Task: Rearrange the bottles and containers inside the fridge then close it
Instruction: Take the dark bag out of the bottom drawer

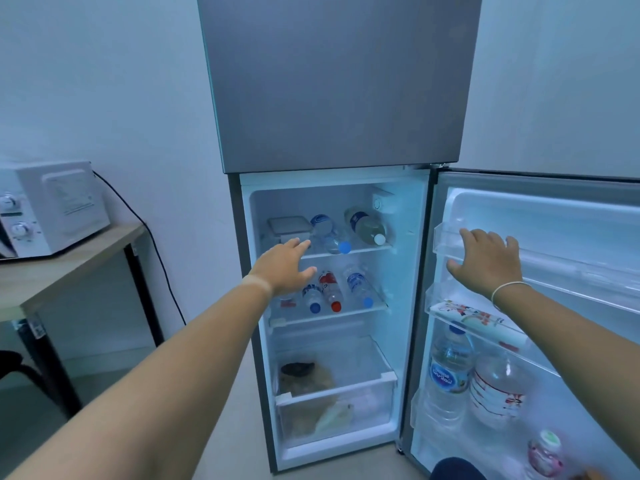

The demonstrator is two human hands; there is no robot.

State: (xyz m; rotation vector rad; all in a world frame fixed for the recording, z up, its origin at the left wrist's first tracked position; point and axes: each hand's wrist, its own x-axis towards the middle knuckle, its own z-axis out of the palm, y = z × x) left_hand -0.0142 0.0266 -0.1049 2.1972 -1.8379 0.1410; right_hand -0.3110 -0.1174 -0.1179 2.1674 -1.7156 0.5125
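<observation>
I see a grey metal fridge [332,98] with its lower door [554,258] swung open to the right. My left hand [285,268] reaches into it, fingers spread and holding nothing, just in front of a square lidded container [289,226]. Round clear plastic bottles [330,292] lie on the glass shelves inside. My right hand [485,261] rests flat and open on the smooth door shelf [446,233].

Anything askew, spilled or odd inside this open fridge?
No spills or damage. The bottles on the top shelf and middle shelf lie on their sides, caps forward, at mixed angles, unlike the upright door bottles.
</observation>
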